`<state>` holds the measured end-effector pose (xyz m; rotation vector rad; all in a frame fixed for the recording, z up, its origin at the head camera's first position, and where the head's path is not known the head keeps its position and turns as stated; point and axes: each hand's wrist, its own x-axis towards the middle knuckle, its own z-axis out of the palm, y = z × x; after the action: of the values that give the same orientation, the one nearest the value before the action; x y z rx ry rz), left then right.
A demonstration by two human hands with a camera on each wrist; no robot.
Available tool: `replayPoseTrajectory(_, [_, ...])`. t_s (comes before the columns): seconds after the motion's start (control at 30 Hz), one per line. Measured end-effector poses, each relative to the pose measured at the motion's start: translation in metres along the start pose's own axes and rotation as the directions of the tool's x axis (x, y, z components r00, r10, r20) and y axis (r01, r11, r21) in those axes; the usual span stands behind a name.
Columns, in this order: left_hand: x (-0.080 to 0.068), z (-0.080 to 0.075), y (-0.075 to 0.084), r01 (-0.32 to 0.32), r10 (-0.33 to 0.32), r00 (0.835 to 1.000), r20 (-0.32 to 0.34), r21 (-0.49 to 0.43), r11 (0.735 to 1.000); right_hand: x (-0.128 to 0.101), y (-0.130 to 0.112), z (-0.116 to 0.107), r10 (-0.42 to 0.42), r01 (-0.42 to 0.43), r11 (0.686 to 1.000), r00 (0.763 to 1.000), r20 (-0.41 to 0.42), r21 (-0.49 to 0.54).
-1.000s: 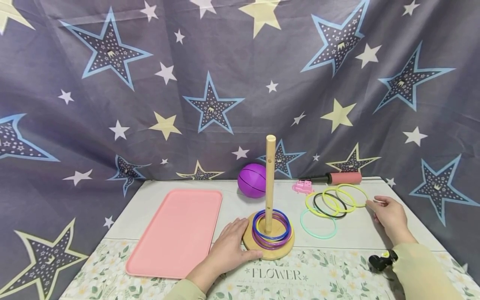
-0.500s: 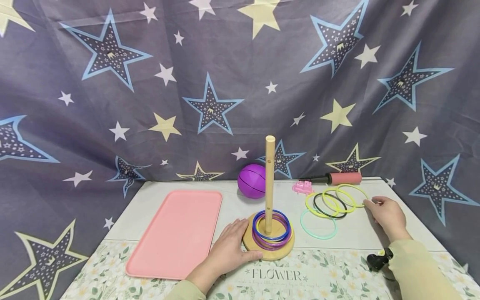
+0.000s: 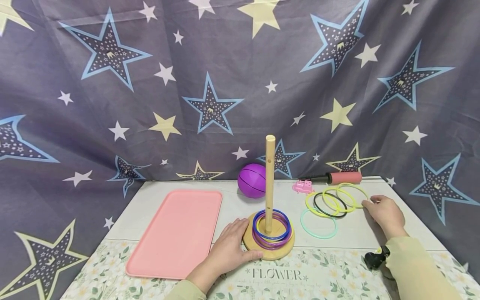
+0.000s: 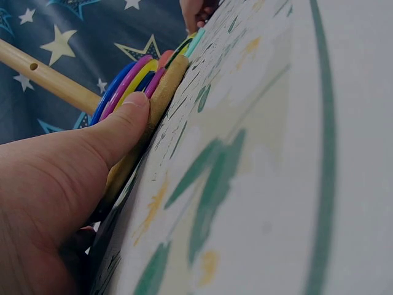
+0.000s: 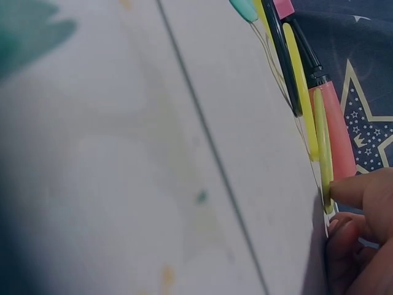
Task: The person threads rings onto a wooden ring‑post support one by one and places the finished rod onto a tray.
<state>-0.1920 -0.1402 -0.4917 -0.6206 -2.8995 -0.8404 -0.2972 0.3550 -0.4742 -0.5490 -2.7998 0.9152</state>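
A wooden ring-toss stand (image 3: pixel 270 179) stands upright, with blue, purple and yellow rings around the foot of its post. My left hand (image 3: pixel 231 246) rests against the left side of its round base (image 3: pixel 275 253), fingers extended and thumb along the front edge. In the left wrist view the thumb (image 4: pixel 126 126) lies at the base's rim beside the rings; the other fingers are mostly hidden. At the right, my right hand (image 3: pixel 385 211) pinches the edge of the rightmost yellow ring (image 5: pixel 323 141). That ring overlaps other yellow rings and a black ring (image 3: pixel 318 207).
A turquoise ring (image 3: pixel 318 237) lies in front of the black one. Behind are a small pink plastic piece (image 3: pixel 303 187), a pink-handled pump (image 3: pixel 345 178) and a purple ball (image 3: pixel 252 181). A pink tray (image 3: pixel 180 233) lies left of the stand. A starry curtain (image 3: pixel 225 62) hangs behind the table.
My right hand has shifted slightly left at the edge of the rightmost yellow ring. The left hand and the stand have stayed in place.
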Motion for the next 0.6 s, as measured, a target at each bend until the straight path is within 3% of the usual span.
replayPoseTrajectory(0.6, [-0.0007, -0.0014, 0.0017, -0.001, 0.001, 1.0, -0.001, -0.005, 1.0, -0.0063, 0.0022, -0.0036, -0.035, 0.036, 0.997, 0.999, -0.017, 0.065])
